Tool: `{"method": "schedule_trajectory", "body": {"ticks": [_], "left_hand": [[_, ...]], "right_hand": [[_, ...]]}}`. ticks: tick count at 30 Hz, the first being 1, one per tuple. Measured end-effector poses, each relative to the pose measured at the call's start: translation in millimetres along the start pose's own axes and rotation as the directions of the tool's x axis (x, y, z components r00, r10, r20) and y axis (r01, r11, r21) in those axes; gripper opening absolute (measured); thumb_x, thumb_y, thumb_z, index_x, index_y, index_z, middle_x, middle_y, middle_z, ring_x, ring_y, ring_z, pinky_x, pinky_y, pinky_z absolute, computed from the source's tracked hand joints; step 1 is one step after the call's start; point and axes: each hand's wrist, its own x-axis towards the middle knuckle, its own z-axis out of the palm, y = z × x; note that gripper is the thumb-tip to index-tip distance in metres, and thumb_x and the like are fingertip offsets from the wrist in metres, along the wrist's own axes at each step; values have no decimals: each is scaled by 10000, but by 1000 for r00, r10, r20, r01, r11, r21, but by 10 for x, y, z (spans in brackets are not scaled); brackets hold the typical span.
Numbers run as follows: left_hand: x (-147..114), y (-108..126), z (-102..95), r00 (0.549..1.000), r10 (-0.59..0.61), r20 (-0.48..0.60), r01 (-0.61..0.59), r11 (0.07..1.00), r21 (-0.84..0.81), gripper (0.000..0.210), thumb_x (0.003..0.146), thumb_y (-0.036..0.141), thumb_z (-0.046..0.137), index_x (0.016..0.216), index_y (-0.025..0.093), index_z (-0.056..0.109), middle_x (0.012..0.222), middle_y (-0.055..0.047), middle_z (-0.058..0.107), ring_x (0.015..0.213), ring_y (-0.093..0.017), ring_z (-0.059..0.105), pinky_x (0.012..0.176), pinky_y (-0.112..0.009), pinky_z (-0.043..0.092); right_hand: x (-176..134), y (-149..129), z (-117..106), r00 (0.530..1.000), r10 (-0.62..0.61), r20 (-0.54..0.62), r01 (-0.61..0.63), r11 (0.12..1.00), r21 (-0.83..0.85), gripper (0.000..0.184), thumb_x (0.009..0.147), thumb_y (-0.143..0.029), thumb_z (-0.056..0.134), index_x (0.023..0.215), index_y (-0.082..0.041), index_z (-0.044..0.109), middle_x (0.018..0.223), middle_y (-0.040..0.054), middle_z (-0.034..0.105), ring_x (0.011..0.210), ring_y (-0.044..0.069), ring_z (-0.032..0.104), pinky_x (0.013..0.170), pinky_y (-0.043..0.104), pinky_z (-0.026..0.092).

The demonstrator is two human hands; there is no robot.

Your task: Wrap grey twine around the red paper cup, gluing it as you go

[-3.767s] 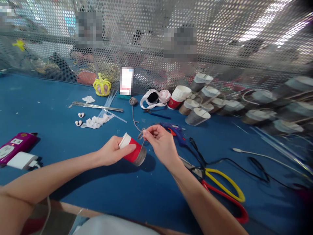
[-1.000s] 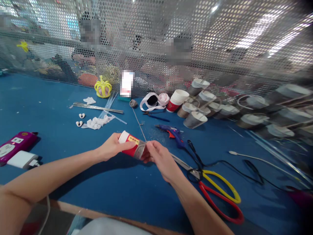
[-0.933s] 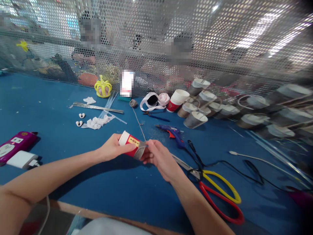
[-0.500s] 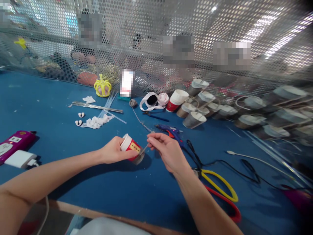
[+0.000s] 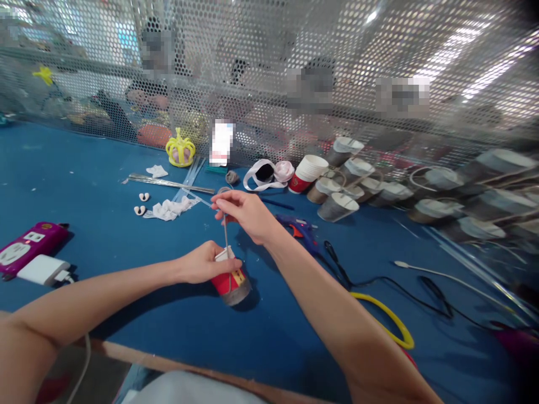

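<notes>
Lying farthest left on the blue table (image 5: 92, 168), a purple power strip (image 5: 36, 247) carries a white charger (image 5: 44, 270). Next come two small white-and-dark pieces (image 5: 140, 210), some crumpled white material (image 5: 168, 208) and a bundle of thin rods (image 5: 168, 183), with a yellow ornament (image 5: 180, 154) behind. Nearer the person, the left hand (image 5: 202, 264) is curled around a red paper cup (image 5: 221, 284), thumb along its side. The cup tilts, white rim toward the upper left, grey-wrapped base toward the lower right; whether it touches the table is unclear. A grey strand (image 5: 226, 231) rises from its side, apparently passing under the thumb, to the right hand (image 5: 248, 216), whose thumb and fingertips are pinched together on it. The yarn ball (image 5: 232, 178) sits just beyond. Farther right lie a glue gun (image 5: 301, 229), a stack of paper cups (image 5: 309, 171), grey-covered cups (image 5: 338, 207) and scissors with a yellow handle (image 5: 389, 317), partly hidden by the forearm.

The step in hand seems to be drawing yarn along the cup; the next move calls for an even pull, with the thumb steadying the strand and the cup held without crushing.
</notes>
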Motion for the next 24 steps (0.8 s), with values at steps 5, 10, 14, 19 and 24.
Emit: {"method": "schedule_trajectory", "body": {"ticks": [5,10,14,19,24], "left_hand": [[-14,20,-3,997,-63,36,66,995,-80,383,700,447,569,532,104,544,491,24,494,467,-66,381,463,-183,300],[34,13,-30,984,-174,-41,157,951,-268,384,635,463,632,538,97,569,479,8,542,446,-74,441,462,-185,332],[78,21,-76,969,-212,-127,143,901,-410,331,647,426,639,585,104,595,526,-16,590,475,-94,501,487,-199,375],[104,35,-137,940,-200,-278,78,915,-396,350,678,445,606,640,97,602,556,-31,598,494,-107,519,495,-205,384],[111,-25,-131,916,-24,-401,-47,985,-166,398,742,482,511,642,102,580,538,-1,553,480,-81,457,469,-185,322]], "right_hand": [[314,198,-189,991,136,7,-131,965,-229,78,721,-121,574,651,-153,581,490,-14,595,376,58,496,368,165,384],[164,119,-566,951,307,45,-260,867,-424,96,652,-178,660,575,-141,616,374,-3,560,259,79,434,284,189,315],[-94,14,-958,958,227,-174,-284,819,-499,226,842,-290,438,913,-182,624,583,14,649,379,79,522,358,182,368],[-345,368,-1345,865,207,-458,-487,568,-663,163,788,-242,543,729,-120,632,691,86,649,694,201,628,571,265,452],[-479,805,-1328,838,277,-471,-546,383,-745,263,844,-288,500,1080,-174,529,1101,70,546,917,173,559,768,367,471]]}}
